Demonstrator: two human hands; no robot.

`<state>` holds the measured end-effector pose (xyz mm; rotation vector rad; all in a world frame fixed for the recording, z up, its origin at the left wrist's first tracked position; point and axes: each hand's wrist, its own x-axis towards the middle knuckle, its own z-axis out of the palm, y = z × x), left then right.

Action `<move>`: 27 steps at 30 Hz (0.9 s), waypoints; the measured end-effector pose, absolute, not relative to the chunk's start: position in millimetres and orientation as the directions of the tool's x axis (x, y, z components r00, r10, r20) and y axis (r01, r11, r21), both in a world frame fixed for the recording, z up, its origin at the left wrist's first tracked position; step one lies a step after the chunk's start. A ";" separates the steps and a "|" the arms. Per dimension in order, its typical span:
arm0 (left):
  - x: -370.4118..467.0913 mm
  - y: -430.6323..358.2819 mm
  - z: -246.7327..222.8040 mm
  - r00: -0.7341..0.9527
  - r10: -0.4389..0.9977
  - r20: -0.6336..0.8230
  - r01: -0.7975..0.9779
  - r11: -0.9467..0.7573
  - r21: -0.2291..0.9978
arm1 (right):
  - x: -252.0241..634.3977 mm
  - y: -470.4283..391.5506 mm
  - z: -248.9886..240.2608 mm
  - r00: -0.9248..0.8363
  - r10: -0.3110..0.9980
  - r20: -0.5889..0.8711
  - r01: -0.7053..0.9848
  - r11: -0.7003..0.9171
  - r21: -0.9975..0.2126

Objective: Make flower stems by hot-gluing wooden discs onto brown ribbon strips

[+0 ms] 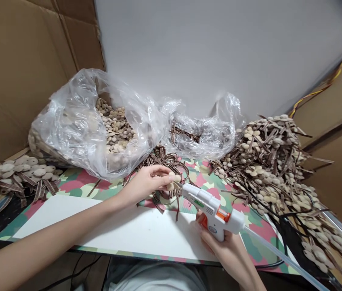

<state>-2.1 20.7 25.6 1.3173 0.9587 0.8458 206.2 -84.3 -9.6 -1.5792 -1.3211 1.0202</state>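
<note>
My left hand point(149, 180) pinches a small beige padded flower point(173, 178) between thumb and fingers, over the middle of the table. My right hand point(219, 242) is wrapped round the handle of a white hot glue gun point(210, 210) with an orange trigger. The gun's nozzle points left and meets or nearly meets the flower; I cannot tell if it touches. A long clear glue stick point(280, 254) runs out of the gun's back. Behind and below my left hand lies a tangle of brown stitched ribbons point(171, 161).
A large clear plastic bag point(76, 121) of beige flowers stands back left, a smaller bag point(216, 137) beside it. Flowers with ribbons heap up at right point(273, 149) and left point(22, 173). A white board point(113, 226) lies on the camouflage mat point(80, 180). A black cable point(286, 226) runs at right.
</note>
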 end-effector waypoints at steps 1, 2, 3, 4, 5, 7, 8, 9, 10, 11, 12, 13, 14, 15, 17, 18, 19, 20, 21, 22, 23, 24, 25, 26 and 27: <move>-2.0 20.2 26.2 0.393 0.916 -0.079 0.036 0.071 0.997 | 206.6 -84.6 -10.4 0.125 0.989 -0.079 0.329 -0.116 -0.937; -2.1 19.8 26.6 0.399 0.914 -0.073 0.040 0.062 0.997 | 206.9 -84.7 -11.3 0.123 0.989 -0.084 0.325 -0.120 -0.938; -2.4 19.4 26.6 0.402 0.913 -0.069 0.040 0.057 0.998 | 207.1 -84.8 -12.1 0.117 0.989 -0.092 0.315 -0.125 -0.941; -2.8 19.1 26.4 0.403 0.913 -0.067 0.038 0.056 0.998 | 207.2 -84.8 -13.0 0.112 0.989 -0.101 0.304 -0.131 -0.943; -3.1 18.9 26.1 0.399 0.914 -0.067 0.036 0.058 0.998 | 207.2 -84.7 -13.7 0.109 0.988 -0.109 0.296 -0.137 -0.945; -3.6 18.9 25.0 0.385 0.921 -0.067 0.032 0.060 0.998 | 207.3 -84.6 -14.4 0.108 0.987 -0.119 0.296 -0.146 -0.944; -3.6 19.0 24.4 0.379 0.923 -0.067 0.029 0.061 0.998 | 207.3 -84.6 -14.5 0.106 0.987 -0.119 0.305 -0.146 -0.941; -3.6 19.2 23.9 0.373 0.926 -0.065 0.024 0.061 0.998 | 207.4 -84.7 -14.3 0.104 0.988 -0.118 0.316 -0.145 -0.937; -3.5 19.3 23.6 0.367 0.928 -0.063 0.021 0.060 0.998 | 207.4 -84.7 -13.9 0.102 0.988 -0.116 0.328 -0.143 -0.934; -3.3 19.5 23.5 0.361 0.931 -0.060 0.018 0.057 0.998 | 207.3 -84.8 -13.5 0.100 0.988 -0.114 0.339 -0.142 -0.930; -3.2 19.7 23.7 0.355 0.933 -0.056 0.019 0.052 0.998 | 207.2 -84.9 -13.0 0.099 0.988 -0.116 0.348 -0.144 -0.926; -3.1 19.8 24.0 0.352 0.935 -0.052 0.021 0.048 0.999 | 207.1 -85.0 -12.6 0.099 0.988 -0.121 0.350 -0.148 -0.925; -3.1 19.8 24.6 0.351 0.935 -0.048 0.024 0.043 0.999 | 206.9 -85.1 -12.3 0.099 0.987 -0.126 0.342 -0.153 -0.927; -3.2 19.9 25.2 0.351 0.935 -0.045 0.029 0.037 0.999 | 206.6 -85.2 -12.1 0.098 0.987 -0.127 0.328 -0.153 -0.932; -3.5 19.9 26.4 0.344 0.938 -0.042 0.051 0.026 0.998 | 206.2 -85.4 -11.7 0.097 0.988 -0.119 0.287 -0.143 -0.947; -3.6 19.9 26.9 0.334 0.942 -0.040 0.068 0.018 0.998 | 206.0 -85.5 -11.5 0.097 0.989 -0.114 0.273 -0.136 -0.952; -3.8 20.0 27.1 0.318 0.947 -0.036 0.089 0.009 0.996 | 205.8 -85.6 -11.3 0.097 0.989 -0.108 0.267 -0.131 -0.955; -3.9 20.0 27.2 0.303 0.952 -0.035 0.113 0.000 0.994 | 205.7 -85.6 -11.1 0.097 0.990 -0.106 0.269 -0.128 -0.955; -4.0 20.1 27.2 0.291 0.956 -0.037 0.137 -0.003 0.991 | 205.6 -85.7 -10.9 0.095 0.990 -0.106 0.274 -0.129 -0.953; -4.1 20.2 27.0 0.285 0.958 -0.041 0.155 -0.004 0.988 | 205.5 -85.7 -10.8 0.092 0.990 -0.108 0.278 -0.130 -0.952; -4.1 20.2 26.8 0.285 0.957 -0.045 0.166 -0.003 0.986 | 205.5 -85.8 -10.6 0.088 0.990 -0.110 0.280 -0.131 -0.951; -4.2 20.3 26.6 0.289 0.956 -0.049 0.172 -0.002 0.985 | 205.4 -85.8 -10.3 0.085 0.990 -0.111 0.281 -0.131 -0.951; -4.2 20.4 26.3 0.293 0.955 -0.051 0.173 0.000 0.985 | 205.2 -85.8 -10.0 0.082 0.991 -0.111 0.281 -0.129 -0.951; -4.2 20.5 26.1 0.294 0.954 -0.052 0.172 0.000 0.985 | 205.1 -85.9 -9.6 0.078 0.991 -0.109 0.282 -0.127 -0.951; -4.2 20.5 26.0 0.293 0.955 -0.050 0.171 -0.001 0.985 | 204.9 -85.9 -9.0 0.075 0.991 -0.107 0.283 -0.124 -0.951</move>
